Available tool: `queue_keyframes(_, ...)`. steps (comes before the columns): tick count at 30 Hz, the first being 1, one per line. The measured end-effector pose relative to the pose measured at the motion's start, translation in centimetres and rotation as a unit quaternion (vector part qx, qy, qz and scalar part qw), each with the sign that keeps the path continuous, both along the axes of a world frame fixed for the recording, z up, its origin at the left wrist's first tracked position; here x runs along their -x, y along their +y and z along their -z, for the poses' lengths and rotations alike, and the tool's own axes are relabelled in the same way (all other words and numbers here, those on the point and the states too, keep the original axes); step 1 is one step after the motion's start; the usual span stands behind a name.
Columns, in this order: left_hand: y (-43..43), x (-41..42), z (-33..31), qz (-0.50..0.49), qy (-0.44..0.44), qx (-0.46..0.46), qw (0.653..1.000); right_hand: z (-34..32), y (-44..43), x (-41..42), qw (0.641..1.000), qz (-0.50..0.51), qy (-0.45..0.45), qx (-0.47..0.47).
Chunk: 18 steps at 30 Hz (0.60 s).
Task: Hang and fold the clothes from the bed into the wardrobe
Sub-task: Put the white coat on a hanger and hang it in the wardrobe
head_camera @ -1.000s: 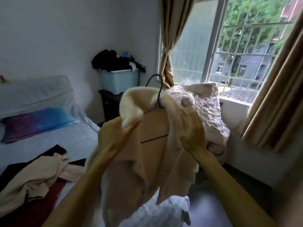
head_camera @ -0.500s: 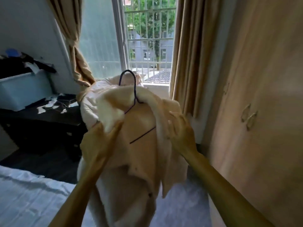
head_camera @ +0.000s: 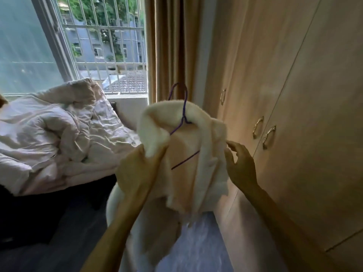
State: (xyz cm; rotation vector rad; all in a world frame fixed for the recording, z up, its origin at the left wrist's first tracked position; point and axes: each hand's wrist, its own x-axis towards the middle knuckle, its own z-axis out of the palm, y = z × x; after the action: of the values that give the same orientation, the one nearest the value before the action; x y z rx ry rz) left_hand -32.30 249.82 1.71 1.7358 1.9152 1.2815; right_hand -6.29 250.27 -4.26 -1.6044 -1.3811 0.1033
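A cream fleece jacket (head_camera: 204, 165) hangs on a purple wire hanger (head_camera: 183, 108), held up in front of me. My left hand (head_camera: 137, 171) grips the jacket's left collar and shoulder. My right hand (head_camera: 240, 163) is at the jacket's right edge, its fingers spread and loosely curved, fingertips just touching the fleece. The wardrobe (head_camera: 294, 95), light wood with closed doors and metal handles (head_camera: 269, 136), stands directly to the right of the jacket.
A crumpled pale duvet (head_camera: 59, 130) is heaped at the left under the barred window (head_camera: 106, 46). A tan curtain (head_camera: 167, 46) hangs between window and wardrobe. Dark floor lies lower left, and blue-grey bedding (head_camera: 196, 248) shows beneath the jacket.
My view has swung right from the bed to the wardrobe, carrying the jacket along. My right hand has let go of the jacket's right side and now only touches its edge.
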Motion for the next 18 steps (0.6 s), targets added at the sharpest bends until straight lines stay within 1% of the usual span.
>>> queue_keyframes(8, 8.1, -2.2, -0.3, 0.09, 0.047, -0.008, 0.995, 0.9, 3.8, -3.4, 0.99, 0.135, -0.023, 0.04)
queue_keyframes(12, 12.3, -4.5, 0.7, 0.126, 0.062, -0.033, 0.989, 1.7, 6.1, -5.8, 0.978, 0.195, -0.03, 0.063)
queue_keyframes(15, 15.6, -6.3, 1.5, 0.146, 0.077, -0.041, 0.985, 2.0, 8.0, -8.1, 0.965, 0.245, -0.02, 0.086)
queue_keyframes(18, 18.5, -8.3, 2.1, 0.16, 0.087, -0.037, 0.983, 2.7, 9.8, -10.7, 0.941, 0.312, -0.049, 0.123)
